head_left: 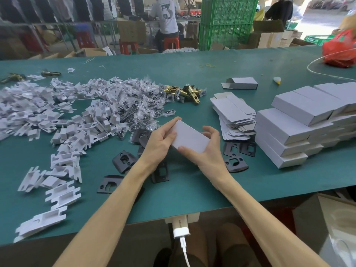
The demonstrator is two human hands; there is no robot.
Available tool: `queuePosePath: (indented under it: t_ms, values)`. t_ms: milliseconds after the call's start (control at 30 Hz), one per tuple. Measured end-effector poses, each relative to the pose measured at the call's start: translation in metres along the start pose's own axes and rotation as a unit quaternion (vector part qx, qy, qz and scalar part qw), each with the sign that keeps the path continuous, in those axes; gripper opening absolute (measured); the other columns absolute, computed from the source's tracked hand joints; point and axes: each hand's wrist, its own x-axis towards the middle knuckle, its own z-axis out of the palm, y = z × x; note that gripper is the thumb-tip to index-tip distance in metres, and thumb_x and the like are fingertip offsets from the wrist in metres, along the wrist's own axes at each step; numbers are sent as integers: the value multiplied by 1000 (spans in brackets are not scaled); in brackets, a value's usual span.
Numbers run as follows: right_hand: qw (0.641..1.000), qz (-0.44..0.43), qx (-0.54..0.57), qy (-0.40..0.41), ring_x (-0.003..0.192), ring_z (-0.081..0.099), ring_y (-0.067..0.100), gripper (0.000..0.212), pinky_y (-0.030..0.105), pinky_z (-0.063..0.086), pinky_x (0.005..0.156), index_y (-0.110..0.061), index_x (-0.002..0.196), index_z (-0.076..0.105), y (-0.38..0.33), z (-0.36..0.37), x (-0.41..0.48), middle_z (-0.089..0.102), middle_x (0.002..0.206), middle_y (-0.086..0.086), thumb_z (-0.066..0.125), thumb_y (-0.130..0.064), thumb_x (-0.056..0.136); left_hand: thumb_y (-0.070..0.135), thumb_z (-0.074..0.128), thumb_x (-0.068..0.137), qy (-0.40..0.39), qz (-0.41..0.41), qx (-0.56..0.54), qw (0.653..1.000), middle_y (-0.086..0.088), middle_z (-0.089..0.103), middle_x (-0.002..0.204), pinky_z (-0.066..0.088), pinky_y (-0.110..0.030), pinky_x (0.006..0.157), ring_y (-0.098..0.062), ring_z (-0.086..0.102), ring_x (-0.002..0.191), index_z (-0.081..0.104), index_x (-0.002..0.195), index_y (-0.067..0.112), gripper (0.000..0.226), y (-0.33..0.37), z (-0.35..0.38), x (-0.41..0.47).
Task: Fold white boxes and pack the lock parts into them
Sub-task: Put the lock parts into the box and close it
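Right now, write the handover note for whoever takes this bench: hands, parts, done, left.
Hands: left hand and right hand both grip one folded white box over the table.
Parts: flat blanks and stacked boxes on the right; black plates near the hands; brass latches farther back; white inserts and screw bags on the left.
Done: that closed stack.
Left: fold blanks, pack loose parts.

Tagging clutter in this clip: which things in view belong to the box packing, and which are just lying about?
Job: white cardboard box held by left hand and right hand; stack of flat white box blanks; closed white boxes; black metal strike plates; brass latch bolts; clear screw bags; white card inserts.
Lying about: red plastic bag; yellow rubber bands; green plastic crates.
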Motion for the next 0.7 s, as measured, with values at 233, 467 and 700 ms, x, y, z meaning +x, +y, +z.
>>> queuePosePath:
  t_ms: [233,467,700]
  values:
    - [921,-125,-367,35,120,36,24,89,31,20,91,-18,151,39,-4,0,-5,43,125,3,76,-55,79,17,57,107,21,-26,-21,999,0,72,131,50,-21,93,-11,62,115,68,137,18,32,-2,-8,0]
    - [883,-200,-413,99,115,42,30,77,40,31,98,-19,152,43,-50,-83,1,53,123,10,73,-47,86,47,53,104,-2,-25,-96,995,-4,73,131,62,-37,87,-28,71,117,71,128,15,44,5,-4,-3]
    - [807,-102,-543,208,118,41,39,66,50,33,99,-6,137,55,-63,-180,21,49,125,24,69,-48,88,21,46,111,-14,-42,-73,996,-7,75,124,61,-35,81,-31,74,109,69,128,4,33,1,1,-2]
